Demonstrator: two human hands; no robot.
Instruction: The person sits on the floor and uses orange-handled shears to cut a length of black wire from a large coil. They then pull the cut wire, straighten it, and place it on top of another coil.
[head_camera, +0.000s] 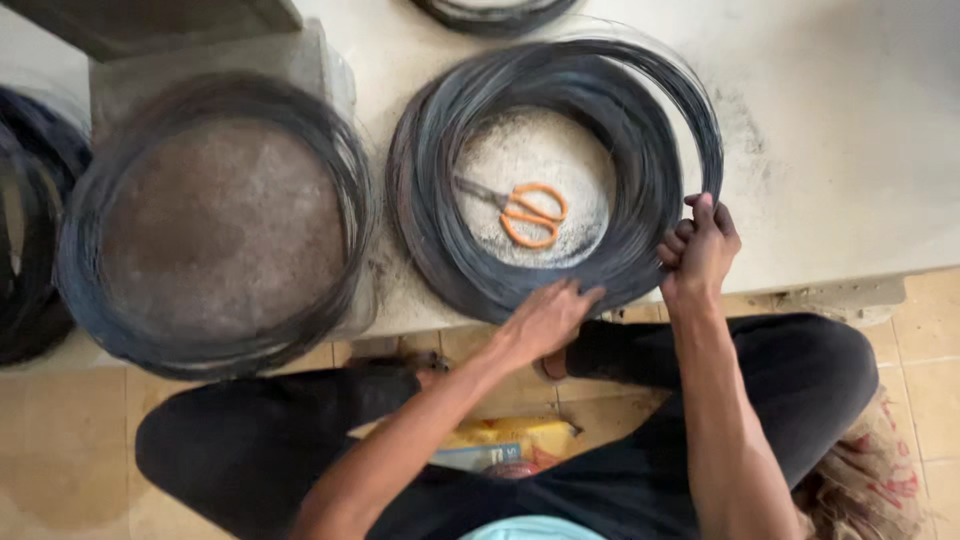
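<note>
Gripping the near right rim of the dark wire coil (470, 250), the right hand (698, 250) is closed in a fist around a bundle of strands, while the left hand (545, 318) lies open and flat on the near rim of the same coil, fingers spread and pressing down. In the head view, the only view supplied, the coil lies flat on the pale, dusty tabletop (850, 150), its near rim close to the tabletop's front edge, and a pair of orange-handled scissors (525, 212) rests inside its open centre, apart from both hands. A second, larger coil (215, 225) lies just to the left, and parts of further coils show at the left and top edges. Several risks are judged likely. The coil consists of many thin loose turns; a few stray strands already stand out along the far rim, so a lift by one side could let the turns spring apart and tangle. Thin wire drawn through a closed fist could cut or abrade the skin. The near rim could slide off the edge onto the person's lap if the flat hand releases. The scissors could be dragged along when the coil shifts. Whether the coil is tied anywhere cannot be told.
</note>
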